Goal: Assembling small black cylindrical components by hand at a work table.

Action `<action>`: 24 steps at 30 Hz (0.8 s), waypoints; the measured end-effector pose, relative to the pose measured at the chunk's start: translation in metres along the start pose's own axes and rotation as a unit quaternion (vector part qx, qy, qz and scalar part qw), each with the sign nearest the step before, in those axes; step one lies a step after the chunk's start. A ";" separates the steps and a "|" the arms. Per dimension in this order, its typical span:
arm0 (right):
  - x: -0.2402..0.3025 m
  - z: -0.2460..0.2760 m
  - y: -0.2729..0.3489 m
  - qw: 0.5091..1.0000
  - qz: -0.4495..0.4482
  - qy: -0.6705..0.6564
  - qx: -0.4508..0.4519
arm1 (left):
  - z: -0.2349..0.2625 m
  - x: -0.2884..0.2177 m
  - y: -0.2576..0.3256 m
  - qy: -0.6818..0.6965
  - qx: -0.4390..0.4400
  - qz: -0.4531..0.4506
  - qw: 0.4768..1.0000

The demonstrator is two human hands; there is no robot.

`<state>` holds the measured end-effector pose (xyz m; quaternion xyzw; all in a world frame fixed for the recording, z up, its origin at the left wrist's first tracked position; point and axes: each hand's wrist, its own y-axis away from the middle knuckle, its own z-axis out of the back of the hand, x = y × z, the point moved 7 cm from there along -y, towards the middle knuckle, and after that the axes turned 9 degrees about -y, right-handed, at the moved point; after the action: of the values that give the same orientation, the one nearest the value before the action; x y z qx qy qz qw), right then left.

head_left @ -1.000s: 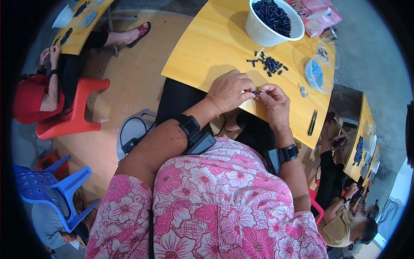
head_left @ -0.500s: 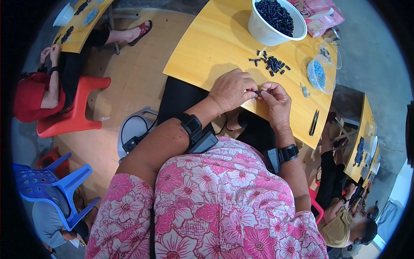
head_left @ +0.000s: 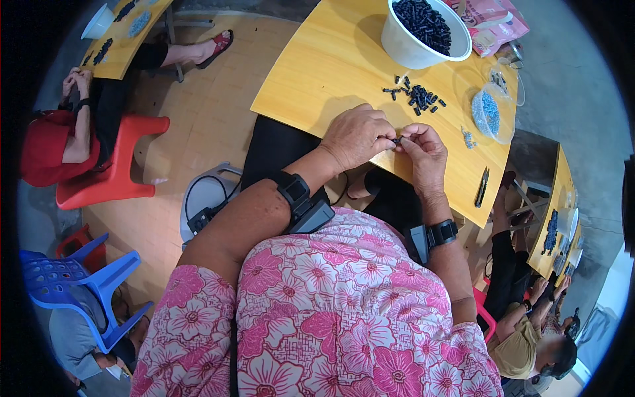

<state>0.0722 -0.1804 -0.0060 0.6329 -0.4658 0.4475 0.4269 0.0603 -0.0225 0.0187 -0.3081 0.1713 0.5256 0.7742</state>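
Note:
Between my two hands, over the near edge of the yellow table, is a small black cylindrical piece. My left hand pinches its left end between thumb and fingers. From the other side, my right hand pinches it with thumb and forefinger. My fingers cover most of the piece. Just beyond them lies a loose pile of similar black pieces. Farther back stands a white tub filled with many more of them.
Right of the pile is a clear plastic bowl of small blue parts, with a few loose blue parts beside it. Black thread snips lie near the right edge. A pink bag stands behind. Other people sit at tables on both sides.
My hands stay almost in place, both still pinching the small black piece. The fingers shift only slightly.

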 end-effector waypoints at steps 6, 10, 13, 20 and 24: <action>0.003 -0.003 0.000 1.000 -0.002 0.008 -0.021 | 0.001 0.000 0.000 -0.012 0.000 -0.005 1.000; 0.001 0.000 0.000 1.000 0.001 -0.001 -0.026 | 0.000 0.000 -0.001 -0.001 0.005 0.000 1.000; 0.000 0.001 0.000 1.000 0.002 -0.002 -0.026 | 0.001 0.000 0.000 0.001 0.010 0.003 1.000; 0.000 -0.001 0.001 0.999 0.015 0.002 -0.036 | 0.000 0.002 0.000 0.005 0.013 0.001 1.000; 0.000 0.000 0.002 0.998 0.050 0.021 -0.035 | 0.000 0.001 0.000 0.010 0.006 -0.001 1.000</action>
<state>0.0700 -0.1807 -0.0054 0.5842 -0.5029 0.4651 0.4354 0.0610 -0.0216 0.0181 -0.3085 0.1820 0.5208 0.7749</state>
